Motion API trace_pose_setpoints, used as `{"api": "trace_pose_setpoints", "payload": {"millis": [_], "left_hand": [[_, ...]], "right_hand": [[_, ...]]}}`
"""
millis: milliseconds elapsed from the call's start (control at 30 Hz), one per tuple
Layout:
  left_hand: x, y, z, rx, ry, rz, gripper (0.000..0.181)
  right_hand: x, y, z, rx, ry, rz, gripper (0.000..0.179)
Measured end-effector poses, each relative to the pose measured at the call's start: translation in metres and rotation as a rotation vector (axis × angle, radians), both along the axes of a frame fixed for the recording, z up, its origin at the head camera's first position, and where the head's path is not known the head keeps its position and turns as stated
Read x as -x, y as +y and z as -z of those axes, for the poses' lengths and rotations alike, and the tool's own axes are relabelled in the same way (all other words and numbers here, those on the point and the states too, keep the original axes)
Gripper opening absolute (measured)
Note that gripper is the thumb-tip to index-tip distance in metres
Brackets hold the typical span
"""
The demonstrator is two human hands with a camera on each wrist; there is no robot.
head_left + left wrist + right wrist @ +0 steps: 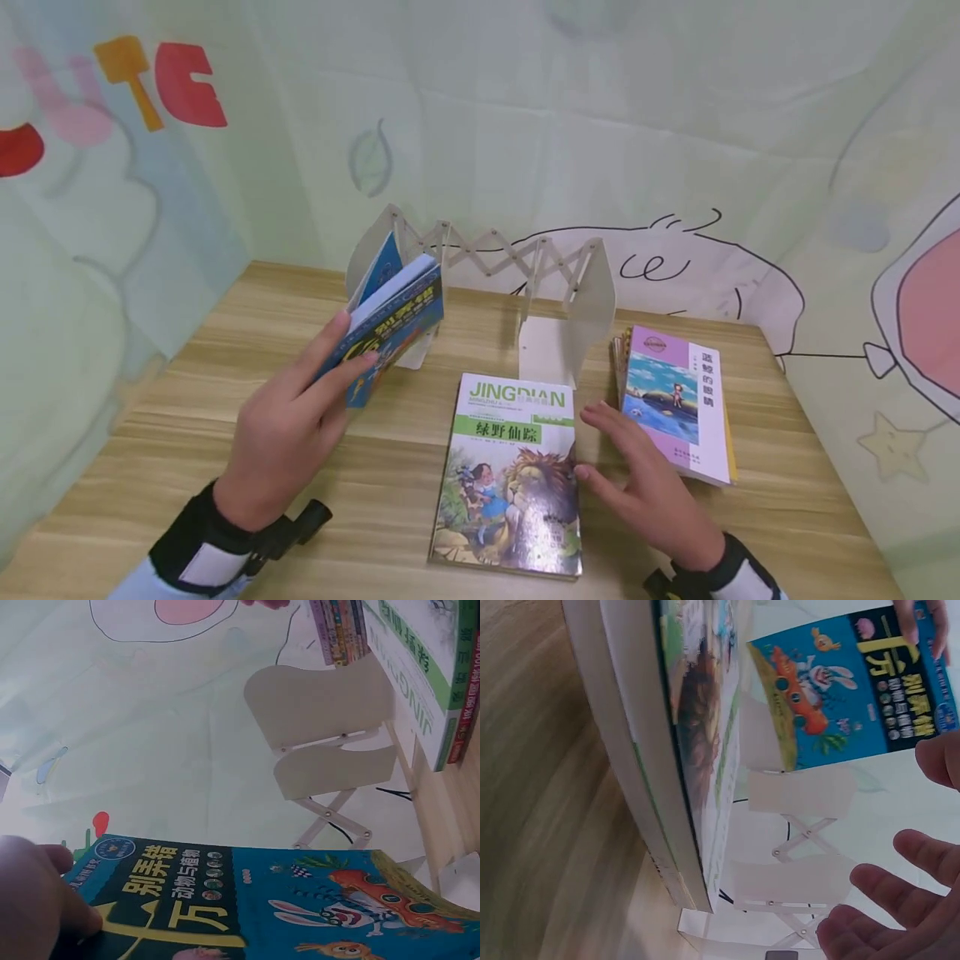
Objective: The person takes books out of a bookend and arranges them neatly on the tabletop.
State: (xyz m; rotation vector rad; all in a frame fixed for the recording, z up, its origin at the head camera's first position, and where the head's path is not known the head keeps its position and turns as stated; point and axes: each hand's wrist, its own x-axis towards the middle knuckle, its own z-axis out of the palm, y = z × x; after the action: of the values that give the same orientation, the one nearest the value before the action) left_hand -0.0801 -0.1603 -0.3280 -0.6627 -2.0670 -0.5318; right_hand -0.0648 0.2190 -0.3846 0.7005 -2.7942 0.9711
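My left hand (281, 442) pinches a blue children's book (330, 907) between thumb and fingers, holding it tilted above the table by the left end of a white folding bookshelf (592, 308). Behind that book shows another blue cover (384, 271); whether it is a separate book I cannot tell. My right hand (648, 479), fingers spread, hovers by the right edge of a book with a lion on its cover (510, 492). The right wrist view shows the edge of this lying stack, more than one book thick, and nothing held in the right hand's fingers (896, 892).
To the right lies a stack of books topped by a purple and white one (667, 400). The shelf's crossed metal struts (491, 250) run along the back edge of the wooden table (397, 508). A printed cloth wall (465, 125) rises behind.
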Motion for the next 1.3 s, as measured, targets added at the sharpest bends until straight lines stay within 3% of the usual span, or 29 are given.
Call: {"api": "trace_pose_setpoints", "payload": {"millis": [233,467,600,767,933,1000,1133,1167,1267,1300], "left_hand": [[-0.021,0.009,-0.021,-0.001,0.11,0.042,0.035],[-0.027,0.031,-0.039,-0.066,0.459,0.189,0.021],[-0.029,0.036,-0.041,-0.083,0.537,0.284,0.018],[-0.036,0.04,-0.04,-0.075,0.497,0.425,0.016],[-0.046,0.043,-0.042,-0.074,0.362,0.535,0.017],[-0.047,0.045,-0.041,-0.069,0.321,0.608,0.018],[-0.046,0.046,-0.038,-0.004,0.248,0.818,0.019],[-0.046,0.046,-0.037,0.026,0.229,0.866,0.021],[-0.049,0.046,-0.038,0.124,0.165,0.945,0.026],[-0.05,0.045,-0.038,0.146,0.104,0.969,0.027]], "right_hand": [[-0.001,-0.001,0.004,0.017,0.009,-0.024,0.063],[-0.004,-0.004,-0.001,0.029,0.021,-0.083,0.069],[-0.006,-0.008,-0.003,0.063,0.081,-0.146,0.077],[-0.008,-0.015,-0.011,0.138,0.15,-0.199,0.086],[-0.014,-0.025,-0.031,0.208,0.152,-0.232,0.092],[-0.016,-0.027,-0.036,0.211,0.14,-0.231,0.093],[-0.016,-0.023,-0.033,0.267,0.106,-0.267,0.095],[-0.015,-0.021,-0.031,0.294,0.119,-0.309,0.093],[-0.012,-0.014,-0.021,0.335,0.106,-0.417,0.085],[-0.012,-0.013,-0.018,0.333,0.092,-0.45,0.076]]}}
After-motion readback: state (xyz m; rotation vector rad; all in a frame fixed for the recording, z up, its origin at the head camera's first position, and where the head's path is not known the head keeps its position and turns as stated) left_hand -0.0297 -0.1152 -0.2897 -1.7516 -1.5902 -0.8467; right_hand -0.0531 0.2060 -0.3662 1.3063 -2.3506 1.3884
